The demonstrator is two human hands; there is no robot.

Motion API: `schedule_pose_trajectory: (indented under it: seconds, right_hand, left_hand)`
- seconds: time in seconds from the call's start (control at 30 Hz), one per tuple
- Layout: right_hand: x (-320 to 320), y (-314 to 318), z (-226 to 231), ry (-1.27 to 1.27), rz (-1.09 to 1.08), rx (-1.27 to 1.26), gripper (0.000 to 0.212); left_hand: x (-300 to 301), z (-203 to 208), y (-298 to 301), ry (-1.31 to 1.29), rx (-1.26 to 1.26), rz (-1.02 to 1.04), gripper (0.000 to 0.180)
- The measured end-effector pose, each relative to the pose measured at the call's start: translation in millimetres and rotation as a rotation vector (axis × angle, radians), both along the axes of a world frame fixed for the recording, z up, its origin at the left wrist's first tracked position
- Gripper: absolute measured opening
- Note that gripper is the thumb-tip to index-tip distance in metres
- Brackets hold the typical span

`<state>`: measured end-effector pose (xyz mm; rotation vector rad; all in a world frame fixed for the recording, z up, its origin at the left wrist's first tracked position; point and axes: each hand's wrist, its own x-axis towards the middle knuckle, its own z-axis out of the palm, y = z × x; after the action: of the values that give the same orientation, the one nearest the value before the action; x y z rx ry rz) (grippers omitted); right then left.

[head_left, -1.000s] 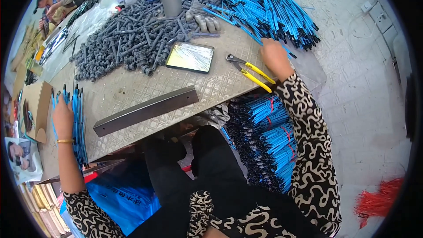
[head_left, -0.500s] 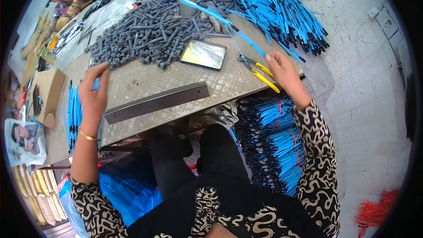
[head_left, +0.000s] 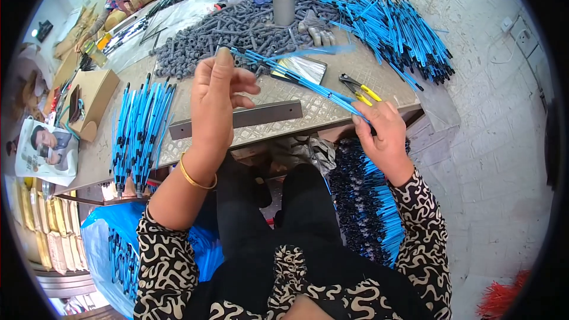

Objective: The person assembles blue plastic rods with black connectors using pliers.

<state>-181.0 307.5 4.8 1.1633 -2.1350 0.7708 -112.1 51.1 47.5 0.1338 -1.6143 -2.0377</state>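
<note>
Blue rods (head_left: 308, 82), slender, black-fitted, a few together: held aloft at centre frame, over the table (head_left: 332, 114). Long axis slanting from upper left down to lower right.
Right hand (head_left: 384, 136), right of centre: thumb and fingers closed on the rods' lower end; the nearer hand.
Left hand (head_left: 214, 96), left of centre: digits parted, no object visible between them; rods' far end just beside the thumb, contact indeterminable.
Yellow-handled cutters (head_left: 368, 91): just above the right hand.
Dark metal bar (head_left: 267, 114): between the hands, below the rods.
Grey fittings (head_left: 201, 38), heaped: upper centre.
Further rods, piled: upper right (head_left: 403, 29), left (head_left: 139, 130).
</note>
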Motion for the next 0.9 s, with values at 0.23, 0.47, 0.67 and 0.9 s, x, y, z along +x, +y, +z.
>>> schedule_pose_trajectory:
  seconds: [0.23,0.47,0.67,0.9]
  right_hand:
    - [11.8,1.2,-12.7,-0.134,0.032,-0.06,0.022]
    - [-3.9,26.0,-26.8,-0.446,0.441,-0.128,0.028]
    - [-18.7,45.7,-16.8,-0.259,0.211,0.479,0.036]
    - [-44.9,31.0,-7.3,-0.941,0.496,0.058,0.035]
  left_hand:
    - [-10.7,-10.9,16.4,-0.154,0.167,-0.086,0.025]
    - [-16.8,-14.2,12.0,-0.128,0.632,-0.348,0.011]
    - [-36.6,-23.6,-4.9,-0.348,0.475,-0.494,0.003]
    - [-34.3,-38.9,24.2,0.153,0.797,-0.604,0.014]
